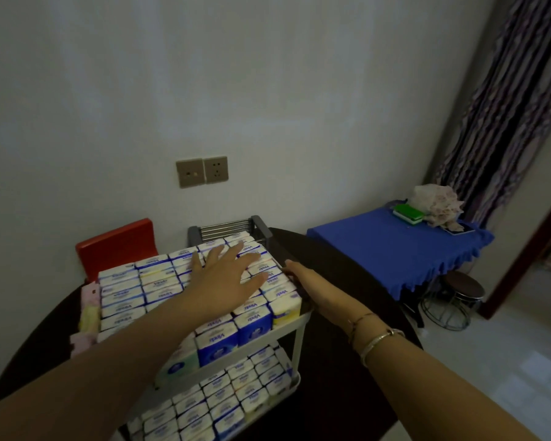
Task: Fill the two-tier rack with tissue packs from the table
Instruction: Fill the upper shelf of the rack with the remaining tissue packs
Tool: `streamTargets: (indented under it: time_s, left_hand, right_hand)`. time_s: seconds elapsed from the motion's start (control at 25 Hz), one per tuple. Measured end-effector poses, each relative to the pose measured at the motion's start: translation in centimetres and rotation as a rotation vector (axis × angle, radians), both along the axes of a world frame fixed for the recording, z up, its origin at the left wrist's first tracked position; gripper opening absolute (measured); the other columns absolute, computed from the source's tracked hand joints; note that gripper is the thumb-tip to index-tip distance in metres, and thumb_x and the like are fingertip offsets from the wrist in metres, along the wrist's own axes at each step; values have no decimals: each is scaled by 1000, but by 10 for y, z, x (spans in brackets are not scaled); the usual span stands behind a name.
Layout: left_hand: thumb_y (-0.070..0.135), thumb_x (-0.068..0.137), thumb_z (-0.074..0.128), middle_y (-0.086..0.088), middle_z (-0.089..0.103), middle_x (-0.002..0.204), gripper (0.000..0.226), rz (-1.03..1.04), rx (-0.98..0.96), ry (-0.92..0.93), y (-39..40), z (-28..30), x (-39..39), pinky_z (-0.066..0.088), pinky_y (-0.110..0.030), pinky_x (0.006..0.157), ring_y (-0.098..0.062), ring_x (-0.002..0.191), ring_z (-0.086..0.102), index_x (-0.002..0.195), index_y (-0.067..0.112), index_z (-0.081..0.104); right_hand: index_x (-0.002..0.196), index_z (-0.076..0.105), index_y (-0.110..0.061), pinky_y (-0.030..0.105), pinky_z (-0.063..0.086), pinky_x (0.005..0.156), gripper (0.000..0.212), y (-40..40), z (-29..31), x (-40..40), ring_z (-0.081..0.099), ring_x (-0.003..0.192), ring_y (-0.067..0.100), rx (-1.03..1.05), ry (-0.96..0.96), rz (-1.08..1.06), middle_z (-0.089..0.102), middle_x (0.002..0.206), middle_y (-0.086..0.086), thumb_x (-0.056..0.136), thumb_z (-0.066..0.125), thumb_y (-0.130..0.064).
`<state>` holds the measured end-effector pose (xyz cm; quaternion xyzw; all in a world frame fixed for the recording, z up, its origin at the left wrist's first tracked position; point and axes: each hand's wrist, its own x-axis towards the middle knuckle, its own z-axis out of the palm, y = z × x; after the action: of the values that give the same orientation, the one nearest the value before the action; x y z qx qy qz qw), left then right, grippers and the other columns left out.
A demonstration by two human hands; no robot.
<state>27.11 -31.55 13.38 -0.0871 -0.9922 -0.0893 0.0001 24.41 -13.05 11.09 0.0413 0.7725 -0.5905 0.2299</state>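
Note:
A grey two-tier rack (295,340) stands on a dark round table (341,281). Its upper tier is packed with rows of white and blue tissue packs (131,289), and the lower tier (287,385) holds several more tissue packs (223,396). My left hand (226,275) lies flat on the upper packs with fingers spread. My right hand (301,276) reaches along the rack's right edge; its fingers are hidden behind the rim and packs. A few pink and yellow packs (88,310) sit left of the rack.
A red chair back (116,245) stands behind the table against the white wall. To the right is a blue-clothed table (392,246) with a green box (407,213) and a crumpled bag. A round stool (462,292) stands beneath it.

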Motion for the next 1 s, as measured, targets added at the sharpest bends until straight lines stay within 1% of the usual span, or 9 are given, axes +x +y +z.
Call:
streamTargets:
  time_s: [0.12, 0.24, 0.36, 0.48, 0.56, 0.64, 0.76, 0.8, 1.0]
  left_hand:
    - [63, 92, 30, 9, 8, 159, 56, -10, 54, 42, 7, 2, -12, -1, -58, 115, -22, 146, 3, 144, 43, 25]
    - [58, 93, 34, 7, 15, 158, 52, -22, 106, 62, 23, -1, -37, 2, -56, 116, -21, 146, 9, 142, 41, 30]
    - [53, 93, 41, 6, 27, 154, 49, -12, 94, 85, 49, -9, -76, 6, -55, 115, -22, 143, 18, 139, 37, 37]
    - [47, 93, 45, 4, 45, 142, 42, -4, 8, 92, 72, -15, -126, 17, -52, 113, -22, 134, 34, 132, 33, 47]
    - [45, 92, 45, 2, 55, 131, 36, 19, -87, 16, 91, -21, -165, 26, -50, 110, -21, 125, 46, 125, 31, 53]
    - [43, 92, 45, 1, 59, 124, 32, 76, -158, -113, 106, -31, -197, 31, -48, 107, -21, 117, 50, 119, 29, 56]
    - [35, 93, 49, -2, 56, 124, 31, 228, -147, -287, 121, -51, -229, 40, -44, 101, -21, 113, 51, 123, 25, 54]
    - [31, 93, 51, -3, 55, 123, 32, 276, -124, -328, 124, -58, -236, 43, -42, 97, -21, 111, 52, 124, 24, 53]
    - [22, 89, 57, -8, 53, 122, 39, 485, -119, -534, 122, -106, -255, 46, -37, 87, -24, 107, 55, 127, 17, 49]
  right_hand:
    - [129, 53, -15, 32, 44, 90, 44, 5, 2, -10, 56, 113, 23, -40, -17, -70, 58, 126, 9, 99, 35, -42]
    - [129, 54, -18, 40, 36, 102, 40, 22, 0, -36, 46, 126, 25, -20, 69, -74, 50, 137, 7, 100, 34, -36]
    - [122, 58, -24, 43, 38, 103, 32, 55, -21, -76, 47, 125, 23, -10, 142, -69, 53, 130, 1, 99, 37, -35]
    - [108, 59, -34, 36, 42, 92, 20, 81, -47, -125, 51, 117, 17, 30, 204, 1, 55, 114, -9, 97, 42, -36]
    - [110, 59, -32, 30, 42, 85, 20, 96, -62, -163, 52, 112, 14, 71, 218, 61, 55, 110, -10, 96, 44, -32]
    - [117, 58, -26, 25, 41, 81, 25, 103, -76, -197, 52, 106, 10, 103, 202, 147, 55, 113, -7, 96, 45, -24]
    - [120, 57, -25, 16, 41, 67, 29, 102, -102, -240, 53, 92, 3, 198, 181, 302, 56, 120, -3, 95, 47, -16]
    - [120, 57, -24, 15, 41, 67, 30, 99, -111, -251, 53, 91, 3, 230, 190, 339, 56, 121, -2, 94, 47, -13]
    - [121, 56, -18, 25, 44, 90, 33, 75, -154, -294, 54, 108, 13, 340, 262, 559, 57, 124, 3, 91, 49, -6]
